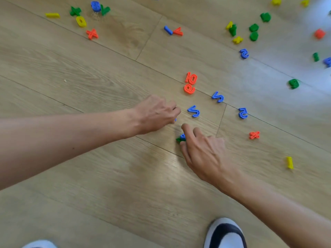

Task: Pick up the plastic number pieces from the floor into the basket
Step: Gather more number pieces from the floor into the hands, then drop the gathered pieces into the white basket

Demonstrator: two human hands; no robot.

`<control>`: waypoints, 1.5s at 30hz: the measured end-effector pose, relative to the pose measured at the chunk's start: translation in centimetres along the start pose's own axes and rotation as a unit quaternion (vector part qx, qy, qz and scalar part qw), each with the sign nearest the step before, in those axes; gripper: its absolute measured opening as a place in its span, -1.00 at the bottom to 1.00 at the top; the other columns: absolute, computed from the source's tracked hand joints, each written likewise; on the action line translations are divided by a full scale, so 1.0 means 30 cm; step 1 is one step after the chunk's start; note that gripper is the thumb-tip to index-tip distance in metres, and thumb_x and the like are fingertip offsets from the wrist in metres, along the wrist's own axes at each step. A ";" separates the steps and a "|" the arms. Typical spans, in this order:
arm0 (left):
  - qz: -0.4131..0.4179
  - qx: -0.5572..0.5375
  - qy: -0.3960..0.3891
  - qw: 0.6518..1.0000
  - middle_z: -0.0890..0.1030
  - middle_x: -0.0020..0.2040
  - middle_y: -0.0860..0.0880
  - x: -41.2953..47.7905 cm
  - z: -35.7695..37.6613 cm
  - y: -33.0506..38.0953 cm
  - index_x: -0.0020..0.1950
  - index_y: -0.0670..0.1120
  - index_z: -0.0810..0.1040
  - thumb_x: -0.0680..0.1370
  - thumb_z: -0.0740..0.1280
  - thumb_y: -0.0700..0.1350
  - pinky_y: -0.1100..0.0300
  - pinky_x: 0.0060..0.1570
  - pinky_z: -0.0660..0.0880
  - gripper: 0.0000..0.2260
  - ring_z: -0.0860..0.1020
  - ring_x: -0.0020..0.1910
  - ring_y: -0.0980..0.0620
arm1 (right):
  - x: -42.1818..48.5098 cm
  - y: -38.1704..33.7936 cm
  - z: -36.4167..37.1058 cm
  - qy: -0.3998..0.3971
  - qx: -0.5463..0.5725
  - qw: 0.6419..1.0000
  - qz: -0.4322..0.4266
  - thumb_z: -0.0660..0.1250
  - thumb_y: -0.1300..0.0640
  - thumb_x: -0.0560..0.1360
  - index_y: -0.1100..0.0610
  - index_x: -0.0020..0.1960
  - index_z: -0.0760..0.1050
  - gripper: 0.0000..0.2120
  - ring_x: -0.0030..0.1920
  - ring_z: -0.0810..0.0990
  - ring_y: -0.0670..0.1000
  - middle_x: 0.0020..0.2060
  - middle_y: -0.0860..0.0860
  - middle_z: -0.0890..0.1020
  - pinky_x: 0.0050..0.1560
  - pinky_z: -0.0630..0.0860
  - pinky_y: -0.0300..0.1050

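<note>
Small, partly hidden blue and green pieces (181,138) sit on the wood floor (107,167), pinched by the right hand (202,149). Bare planks stretch back to the shoe (225,233). A blue numeral (193,111) lies near. The left hand (155,113) is fisted over a blue sliver; I cannot tell whether it holds anything.

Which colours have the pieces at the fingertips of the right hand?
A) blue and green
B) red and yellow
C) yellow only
A: the right hand pinches a blue piece, with a green piece right beside it.
</note>
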State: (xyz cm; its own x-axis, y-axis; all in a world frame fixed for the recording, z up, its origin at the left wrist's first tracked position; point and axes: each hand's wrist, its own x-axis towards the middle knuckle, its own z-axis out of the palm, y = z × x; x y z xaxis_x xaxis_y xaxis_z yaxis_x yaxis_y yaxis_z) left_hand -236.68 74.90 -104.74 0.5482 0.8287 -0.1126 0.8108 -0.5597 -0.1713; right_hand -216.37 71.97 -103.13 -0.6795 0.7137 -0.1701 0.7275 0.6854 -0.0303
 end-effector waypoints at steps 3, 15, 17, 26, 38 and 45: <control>-0.008 0.022 -0.022 0.999 0.56 -0.11 -0.05 -0.022 0.022 0.021 0.07 -0.07 0.38 0.63 0.07 -0.16 0.15 -0.48 0.21 -0.88 0.62 -0.23 -0.09 | -0.005 -0.006 0.024 -0.012 -0.004 1.000 -0.024 -0.04 -0.13 0.61 0.08 0.25 0.28 -0.64 -0.45 0.53 0.14 -0.20 0.03 0.51 -0.50 0.10 -0.15; -0.265 -0.629 -0.002 0.731 0.39 -0.40 0.04 -0.165 -0.059 -0.016 -0.26 -0.17 0.34 0.58 0.16 -0.11 0.25 -0.43 0.30 -0.76 0.39 -0.44 0.09 | 0.055 0.051 -0.006 -0.046 0.110 0.993 -0.005 0.06 -0.10 0.61 0.04 -0.02 0.29 -0.79 -0.33 0.53 0.12 -0.30 -0.05 0.52 -0.40 0.41 -0.03; -0.313 -0.753 -0.030 0.579 0.37 -0.39 0.03 -0.261 -0.097 -0.028 -0.26 -0.09 0.31 0.55 0.12 -0.10 0.28 -0.52 0.21 -0.81 0.29 -0.50 0.12 | 0.093 0.056 -0.063 -0.075 0.240 0.968 0.018 0.14 -0.07 0.60 0.02 -0.07 0.36 -0.82 -0.33 0.50 0.02 -0.34 -0.04 0.54 -0.33 0.42 0.01; -0.456 -0.827 0.173 0.280 0.34 -0.39 -0.01 -0.776 -0.258 -0.025 -0.26 -0.06 0.32 0.61 0.05 -0.12 0.23 -0.49 -0.01 -0.75 0.19 -0.53 0.10 | 0.440 -0.379 -0.427 -0.319 0.487 0.813 0.002 0.23 0.03 0.58 0.06 -0.30 0.43 -0.71 -0.52 0.27 -0.04 -0.47 -0.03 0.39 -0.54 0.16 -0.24; -0.704 -0.597 0.352 0.157 0.43 -0.38 -0.04 -1.853 -0.343 0.154 -0.31 -0.06 0.38 0.52 0.13 -0.12 0.25 -0.52 0.14 -0.80 0.32 -0.47 0.03 | 0.361 -1.647 -0.422 -0.525 0.495 0.683 -0.112 0.24 0.06 0.58 0.14 -0.12 0.44 -0.82 -0.50 0.32 -0.01 -0.41 0.07 0.46 -0.53 0.17 -0.22; -0.832 -0.491 0.209 0.151 0.47 -0.40 -0.06 -2.059 -0.197 0.242 -0.35 -0.10 0.41 0.54 0.14 -0.21 0.20 -0.46 0.45 -0.74 0.46 -0.48 0.04 | 0.146 -1.965 -0.301 -0.567 0.453 0.680 -0.103 0.17 -0.01 0.62 0.16 0.14 0.50 -0.72 -0.22 0.63 0.09 0.01 0.18 0.61 -0.32 0.58 -0.15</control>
State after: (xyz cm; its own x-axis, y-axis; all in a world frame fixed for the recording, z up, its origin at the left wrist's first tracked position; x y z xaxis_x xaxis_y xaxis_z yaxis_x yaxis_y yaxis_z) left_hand -263.44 19.64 -93.24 -0.7846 -0.1338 -0.6055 -0.5750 0.5223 0.6298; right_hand -263.11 35.99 -93.20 -0.6388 -0.3063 -0.7058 0.7375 0.0179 -0.6752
